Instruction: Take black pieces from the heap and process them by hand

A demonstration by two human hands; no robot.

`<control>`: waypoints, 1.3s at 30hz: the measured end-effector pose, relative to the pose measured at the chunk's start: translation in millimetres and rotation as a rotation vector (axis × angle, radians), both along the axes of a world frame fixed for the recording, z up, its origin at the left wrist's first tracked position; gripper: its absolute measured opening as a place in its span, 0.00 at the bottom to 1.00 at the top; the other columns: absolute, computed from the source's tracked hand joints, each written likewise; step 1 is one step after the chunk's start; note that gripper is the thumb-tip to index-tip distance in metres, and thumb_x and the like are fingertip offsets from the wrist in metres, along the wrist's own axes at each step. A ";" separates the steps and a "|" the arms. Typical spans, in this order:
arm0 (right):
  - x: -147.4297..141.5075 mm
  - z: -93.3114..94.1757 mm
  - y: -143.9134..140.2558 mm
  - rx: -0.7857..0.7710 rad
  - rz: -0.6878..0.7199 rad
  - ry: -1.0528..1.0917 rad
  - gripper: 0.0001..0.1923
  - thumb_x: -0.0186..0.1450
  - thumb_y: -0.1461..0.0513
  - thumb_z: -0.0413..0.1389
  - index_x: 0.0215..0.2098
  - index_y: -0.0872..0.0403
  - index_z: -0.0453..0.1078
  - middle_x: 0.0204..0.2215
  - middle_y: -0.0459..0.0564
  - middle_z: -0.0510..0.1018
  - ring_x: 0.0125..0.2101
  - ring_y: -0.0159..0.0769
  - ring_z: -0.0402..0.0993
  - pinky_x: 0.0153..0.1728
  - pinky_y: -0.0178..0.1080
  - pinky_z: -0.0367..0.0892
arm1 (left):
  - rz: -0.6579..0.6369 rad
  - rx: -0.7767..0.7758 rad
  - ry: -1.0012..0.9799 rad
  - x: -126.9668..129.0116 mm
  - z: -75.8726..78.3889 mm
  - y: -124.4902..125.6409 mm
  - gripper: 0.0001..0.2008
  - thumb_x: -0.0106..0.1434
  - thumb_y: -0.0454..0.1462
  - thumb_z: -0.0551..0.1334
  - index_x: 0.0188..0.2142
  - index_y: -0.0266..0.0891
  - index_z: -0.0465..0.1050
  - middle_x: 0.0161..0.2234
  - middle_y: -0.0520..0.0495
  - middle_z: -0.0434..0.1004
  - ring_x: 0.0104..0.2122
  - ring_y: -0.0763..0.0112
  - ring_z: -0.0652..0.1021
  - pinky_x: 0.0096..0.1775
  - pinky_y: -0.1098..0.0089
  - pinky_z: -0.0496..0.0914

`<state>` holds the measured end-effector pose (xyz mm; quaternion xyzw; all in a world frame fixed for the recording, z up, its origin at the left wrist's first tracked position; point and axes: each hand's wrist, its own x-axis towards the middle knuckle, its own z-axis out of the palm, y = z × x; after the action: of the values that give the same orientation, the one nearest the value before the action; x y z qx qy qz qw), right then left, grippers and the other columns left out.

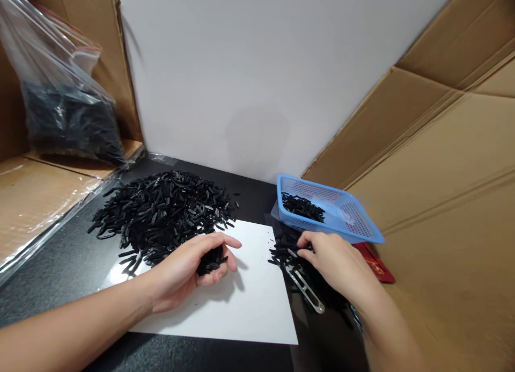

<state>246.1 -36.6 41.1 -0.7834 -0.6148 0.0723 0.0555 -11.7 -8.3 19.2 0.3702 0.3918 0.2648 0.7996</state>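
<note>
Lying on the bench, a large pile of black pieces suggests much is left. Rightward, the left hand cups a handful above white paper. Over a smaller pile, the right hand's grip nearly closes, contents unclear. The basket holds only some pieces.

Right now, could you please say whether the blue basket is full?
The blue basket is partly filled: black pieces lie left, bare floor shows right.
</note>
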 end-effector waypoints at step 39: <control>-76.6 -41.2 -6.1 0.201 0.356 1.070 0.17 0.67 0.53 0.54 0.25 0.55 0.69 0.19 0.42 0.64 0.22 0.30 0.56 0.24 0.34 0.53 | -0.165 0.221 0.060 2.8 -9.7 -3.6 0.18 0.66 0.49 0.57 0.28 0.37 0.68 0.23 0.55 0.70 0.20 0.79 0.58 0.24 0.74 0.50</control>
<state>169.5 -42.7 -0.1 -0.5128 -0.6275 0.4081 0.4204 -8.9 -11.9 9.5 0.4948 0.3520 0.2286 0.7609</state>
